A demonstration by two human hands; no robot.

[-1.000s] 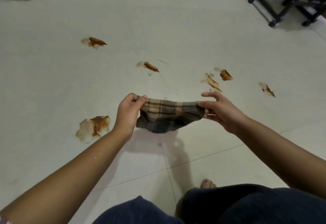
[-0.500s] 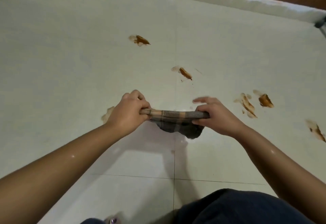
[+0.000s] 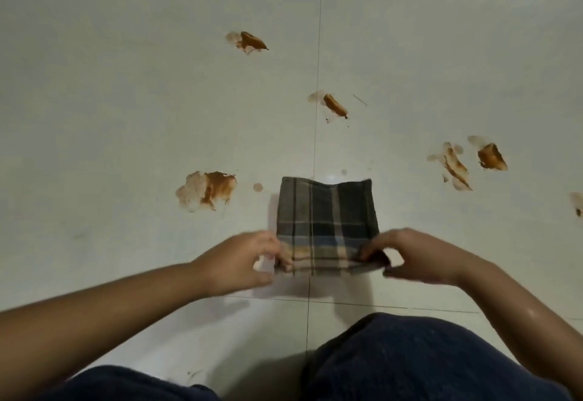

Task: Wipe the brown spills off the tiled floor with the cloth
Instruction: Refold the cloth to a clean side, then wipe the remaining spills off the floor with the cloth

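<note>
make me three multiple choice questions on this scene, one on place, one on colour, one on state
1. Where is the biggest spill? A) left of the cloth B) under the cloth C) on a table
2. What does the cloth look like? A) plain white B) dark plaid C) red dotted
3. How is the cloth? A) bunched in the air B) hung on a chair C) spread on the floor

A: it sits uncovered, left of the cloth. B: grey checks, pale stripes. C: left hand and right hand hold its near corners at the floor.
</note>
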